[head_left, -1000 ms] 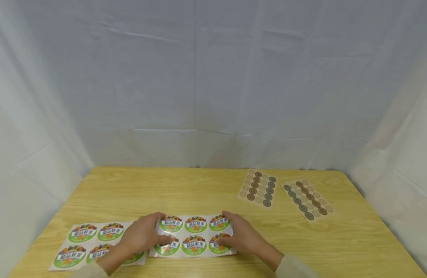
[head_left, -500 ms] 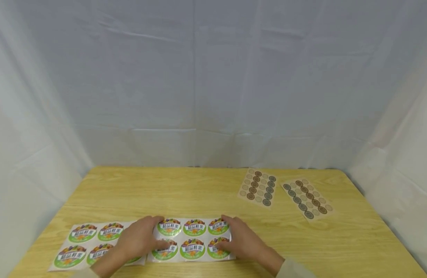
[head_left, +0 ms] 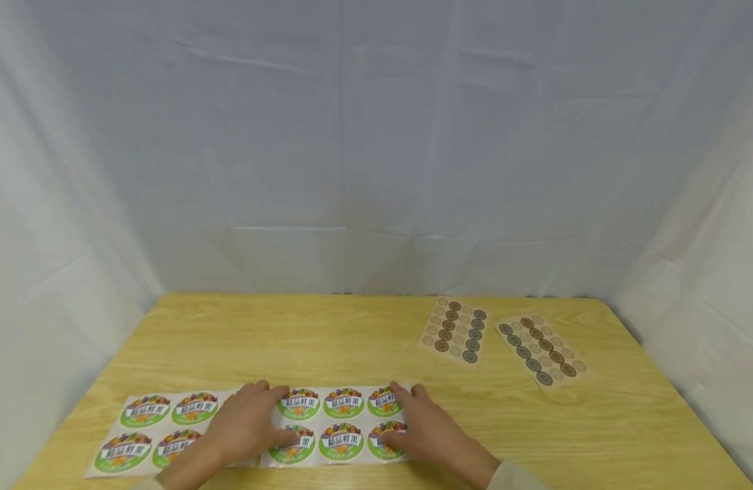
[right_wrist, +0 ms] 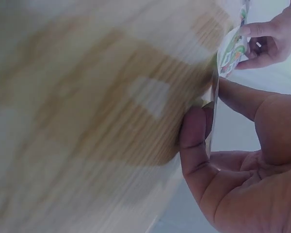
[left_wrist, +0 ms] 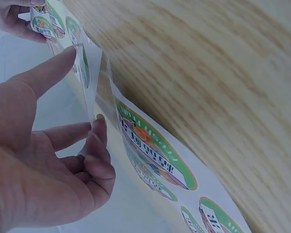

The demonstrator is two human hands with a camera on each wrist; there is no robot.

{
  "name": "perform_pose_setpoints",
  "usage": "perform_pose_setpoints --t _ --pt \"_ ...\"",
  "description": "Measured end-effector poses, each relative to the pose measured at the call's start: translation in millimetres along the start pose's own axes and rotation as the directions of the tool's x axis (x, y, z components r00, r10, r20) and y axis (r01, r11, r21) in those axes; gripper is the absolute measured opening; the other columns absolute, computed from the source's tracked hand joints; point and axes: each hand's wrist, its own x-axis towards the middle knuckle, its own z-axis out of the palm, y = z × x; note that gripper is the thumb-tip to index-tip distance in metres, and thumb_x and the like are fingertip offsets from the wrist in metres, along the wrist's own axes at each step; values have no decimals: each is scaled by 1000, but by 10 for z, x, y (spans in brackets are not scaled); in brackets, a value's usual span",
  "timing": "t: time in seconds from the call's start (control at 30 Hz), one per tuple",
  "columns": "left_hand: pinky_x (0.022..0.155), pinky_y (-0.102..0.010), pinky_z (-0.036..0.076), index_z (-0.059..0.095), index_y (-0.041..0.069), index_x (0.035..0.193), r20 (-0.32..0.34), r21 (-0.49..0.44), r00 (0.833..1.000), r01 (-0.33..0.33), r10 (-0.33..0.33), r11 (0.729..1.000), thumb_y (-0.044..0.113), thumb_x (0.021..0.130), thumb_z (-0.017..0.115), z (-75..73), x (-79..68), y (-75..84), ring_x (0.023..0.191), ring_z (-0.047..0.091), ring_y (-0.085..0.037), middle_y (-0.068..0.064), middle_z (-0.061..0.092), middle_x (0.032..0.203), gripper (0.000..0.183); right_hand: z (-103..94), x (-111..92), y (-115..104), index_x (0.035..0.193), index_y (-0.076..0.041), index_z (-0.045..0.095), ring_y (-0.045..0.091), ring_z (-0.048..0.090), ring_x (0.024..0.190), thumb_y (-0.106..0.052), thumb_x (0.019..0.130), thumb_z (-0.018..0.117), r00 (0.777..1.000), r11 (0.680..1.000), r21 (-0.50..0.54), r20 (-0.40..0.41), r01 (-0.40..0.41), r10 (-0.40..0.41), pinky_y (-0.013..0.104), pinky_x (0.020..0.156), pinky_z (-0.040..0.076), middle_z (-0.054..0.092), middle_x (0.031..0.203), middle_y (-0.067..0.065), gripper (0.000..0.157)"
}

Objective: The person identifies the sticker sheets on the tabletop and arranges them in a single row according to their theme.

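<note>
A white sheet of round fruit stickers point(head_left: 342, 422) with green-edged labels lies before me in the head view, between both hands. My left hand point(head_left: 244, 422) pinches its left edge. In the left wrist view the left thumb point(left_wrist: 63, 63) lies on the sheet's face and the other fingers curl at its edge. My right hand point(head_left: 434, 432) grips the right edge; in the right wrist view a fingertip point(right_wrist: 194, 128) is tucked behind the sheet's rim. A second sheet of the same stickers point(head_left: 162, 430) lies at the left, partly covered by my left hand and forearm.
Two tan sheets of small round brown, grey and pale stickers, one upright point(head_left: 454, 331) and one slanted point(head_left: 541, 350), lie at the back right of the wooden table point(head_left: 290, 333). White cloth point(head_left: 376, 170) hangs behind and at both sides.
The held sticker sheet has shifted slightly toward me, with both hands moving along with it. The sheet at the left and the tan sheets stay in place.
</note>
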Motion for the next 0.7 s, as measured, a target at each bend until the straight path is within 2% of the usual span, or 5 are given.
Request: perform_pose_setpoints --t 0.17,0.33,0.47,0.57,0.7 --pt "77 -48 46 62 4 122 -1 -17 1000 2 -2 1000 50 66 82 6 -14 -9 87 54 -24 -8 58 99 75 27 -16 -35 145 1 34 13 49 67 -35 82 75 1000 1000 -8 5 -3 3 26 55 44 45 108 14 84" --pt "66 -40 45 62 5 123 -9 6 1000 -7 7 1000 55 68 79 20 -19 -11 77 48 -18 -5 55 94 76 43 -19 -65 146 -4 36 15 47 60 -43 82 72 1000 987 -158 -16 -26 23 29 49 42 45 113 18 83" --pt "63 -37 44 64 8 119 -31 22 999 -19 19 1000 57 69 77 45 -25 -20 74 45 -16 -3 53 91 71 60 -22 -81 146 -9 39 17 48 62 -54 83 66 999 945 -324 -32 -31 22 32 48 40 46 112 15 82" --pt "62 -37 43 66 10 115 -38 22 999 -21 21 1000 57 69 77 54 -23 -29 72 44 -16 -2 52 90 67 71 -25 -84 145 -14 41 19 48 68 -63 84 58 999 887 -462 -49 -27 5 33 52 40 46 108 11 80" --pt "61 -36 41 66 13 113 -39 18 999 -7 7 1000 58 69 77 52 -20 -35 72 43 -16 -1 51 89 64 87 -26 -77 143 -19 45 21 46 73 -71 84 48 997 828 -560 -72 -34 -7 36 57 39 45 105 8 79"
